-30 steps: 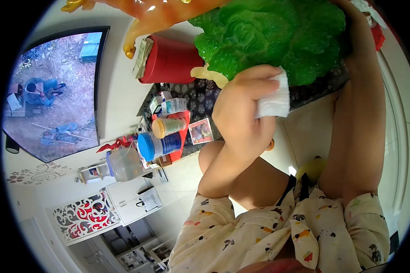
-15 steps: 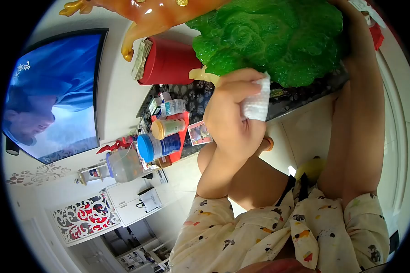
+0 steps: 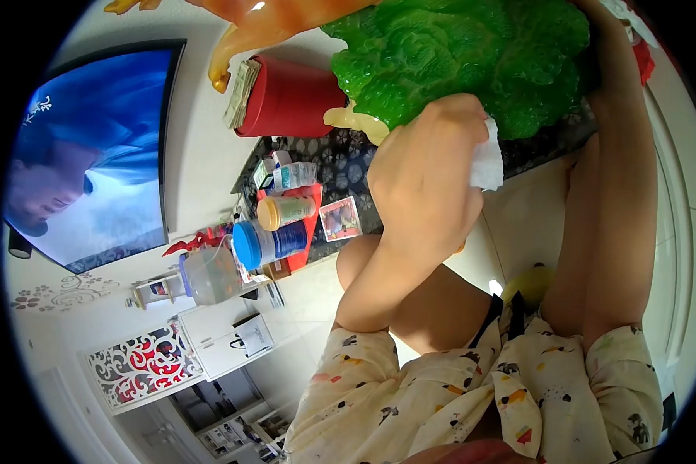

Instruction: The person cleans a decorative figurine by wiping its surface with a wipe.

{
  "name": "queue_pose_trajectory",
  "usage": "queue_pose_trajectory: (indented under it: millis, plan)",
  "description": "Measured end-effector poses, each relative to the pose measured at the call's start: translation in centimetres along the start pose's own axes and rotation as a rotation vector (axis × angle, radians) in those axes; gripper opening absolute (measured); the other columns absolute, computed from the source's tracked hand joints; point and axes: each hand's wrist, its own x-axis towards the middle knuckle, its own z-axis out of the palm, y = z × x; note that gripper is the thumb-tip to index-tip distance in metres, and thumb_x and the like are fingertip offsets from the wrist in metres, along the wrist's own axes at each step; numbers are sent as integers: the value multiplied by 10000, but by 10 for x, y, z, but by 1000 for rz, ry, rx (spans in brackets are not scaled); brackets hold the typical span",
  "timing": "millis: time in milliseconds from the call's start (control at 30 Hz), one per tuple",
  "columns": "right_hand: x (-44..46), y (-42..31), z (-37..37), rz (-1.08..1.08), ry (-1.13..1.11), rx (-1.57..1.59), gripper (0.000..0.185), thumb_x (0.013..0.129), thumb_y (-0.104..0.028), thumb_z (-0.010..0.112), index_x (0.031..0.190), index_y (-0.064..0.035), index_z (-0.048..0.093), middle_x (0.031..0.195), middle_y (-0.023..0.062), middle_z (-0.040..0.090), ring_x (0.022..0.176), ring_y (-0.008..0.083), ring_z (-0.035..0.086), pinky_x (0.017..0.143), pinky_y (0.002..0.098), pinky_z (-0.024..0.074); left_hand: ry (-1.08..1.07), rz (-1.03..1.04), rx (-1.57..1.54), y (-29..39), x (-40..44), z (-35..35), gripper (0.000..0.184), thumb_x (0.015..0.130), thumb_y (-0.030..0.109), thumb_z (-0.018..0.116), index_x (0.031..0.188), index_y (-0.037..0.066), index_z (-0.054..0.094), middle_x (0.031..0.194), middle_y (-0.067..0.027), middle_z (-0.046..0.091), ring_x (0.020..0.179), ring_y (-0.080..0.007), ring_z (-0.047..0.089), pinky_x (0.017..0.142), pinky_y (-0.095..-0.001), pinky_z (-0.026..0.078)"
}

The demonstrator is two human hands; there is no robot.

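Green cabbage (image 3: 456, 58), head view, top centre, overlapping a dark table (image 3: 348, 166). Left hand (image 3: 431, 174) at its lower edge, fingers bent round a white cloth (image 3: 487, 161); cloth juts out rightward. Contact with leaves: cannot tell. Right hand (image 3: 620, 69) beside cabbage's right edge; fingers hidden, grip cannot be told. Red bucket (image 3: 298, 99) left of cabbage; card (image 3: 340, 219) and blue-lidded jar (image 3: 274, 243) below bucket.

I count one green ornament (image 3: 448, 66), one white cloth (image 3: 488, 158), one red canister (image 3: 295, 100), one blue-lidded tub (image 3: 249, 245), one screen (image 3: 104, 166).
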Motion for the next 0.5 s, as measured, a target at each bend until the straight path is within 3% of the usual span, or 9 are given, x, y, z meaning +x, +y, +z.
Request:
queue_pose_trajectory:
  millis: [300,400,500]
  plan:
    - [2,0,-2,-14,17,-27,312,819,-287,639,983,-28,697,860,80,716,752,204,694,705,320,585,50,-85,-21,6,3,-3,289,759,-202,569,935,24,525,919,-130,700,787,-210,654,768,-263,515]
    - [4,0,-6,6,-19,-6,315,813,-282,646,997,-31,695,877,81,716,765,203,692,717,319,581,108,-292,-386,1,-1,-7,252,845,-189,532,1003,4,499,1007,-189,669,903,-174,637,850,-282,512]
    - [4,0,-7,-29,-10,-31,314,813,-280,648,1004,-36,694,889,85,716,776,203,692,726,315,576,90,-255,-371,2,-2,-3,240,856,-175,538,1014,0,494,1029,-199,667,907,-176,632,855,-277,510]
